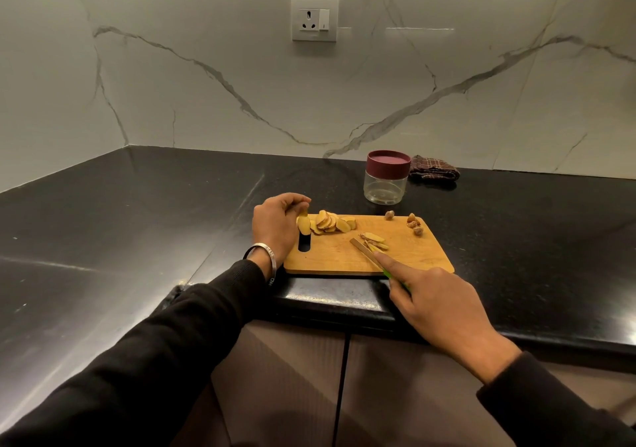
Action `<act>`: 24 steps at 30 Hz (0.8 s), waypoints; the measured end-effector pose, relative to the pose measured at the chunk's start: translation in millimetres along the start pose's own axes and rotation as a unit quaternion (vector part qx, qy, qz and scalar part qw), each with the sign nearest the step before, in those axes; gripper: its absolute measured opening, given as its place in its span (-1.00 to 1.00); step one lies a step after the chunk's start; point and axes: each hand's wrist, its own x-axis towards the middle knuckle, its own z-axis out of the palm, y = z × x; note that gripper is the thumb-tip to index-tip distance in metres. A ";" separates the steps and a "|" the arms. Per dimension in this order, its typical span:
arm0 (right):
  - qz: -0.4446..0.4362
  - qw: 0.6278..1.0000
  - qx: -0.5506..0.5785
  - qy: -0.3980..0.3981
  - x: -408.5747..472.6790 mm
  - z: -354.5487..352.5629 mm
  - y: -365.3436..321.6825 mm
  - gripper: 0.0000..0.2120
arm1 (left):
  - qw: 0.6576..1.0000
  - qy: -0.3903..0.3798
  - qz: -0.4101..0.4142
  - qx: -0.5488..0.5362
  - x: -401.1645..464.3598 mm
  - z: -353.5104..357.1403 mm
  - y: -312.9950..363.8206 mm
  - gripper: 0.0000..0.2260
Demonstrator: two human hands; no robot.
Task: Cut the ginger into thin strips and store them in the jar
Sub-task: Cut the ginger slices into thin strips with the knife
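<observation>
Scene: While a wooden cutting board (406,255) lies on a black counter (137,212), ginger is being worked by a person in black sleeves.
Ginger slice: one slice (303,224) is pinched between thumb and fingertips of the left hand (275,230), above the board's slot at the board's 9 o'clock edge.
Sliced pile: a fan of ginger slices (332,222) is laid just beside that hand, toward 3 o'clock from it.
Left hand pose: fingers are curled downward round the slice, wrist bent, a metal bangle (263,255) worn on it.
Knife: the blade (364,252) is rested on the board, tip touching a few cut pieces (373,240) near the centre.
Right hand: the green handle is gripped by the right hand (437,305), index finger stretched along the blade's spine, at the board's 5 o'clock corner.
Trimmings: brown knobs (414,223) are scattered at the board's 1 o'clock corner.
Jar: a clear jar (385,187) with a maroon lid on is stood at 12 o'clock beyond the board, a checked cloth (433,168) near it.
</observation>
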 end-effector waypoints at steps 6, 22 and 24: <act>0.004 1.000 -0.002 0.004 0.1 1.9 0.1 -0.52 | 0.994 -0.054 0.010 -0.092 -13.1 -8.8 14.9 -0.94; 0.010 1.000 -0.013 0.005 -2.1 -2.4 -2.7 -0.53 | 0.980 -0.151 0.097 0.090 -48.7 4.3 26.8 -0.92; 0.009 1.000 -0.002 0.011 -3.9 -3.8 -5.2 -0.52 | 0.979 -0.148 0.106 0.094 -48.1 2.3 25.6 -0.90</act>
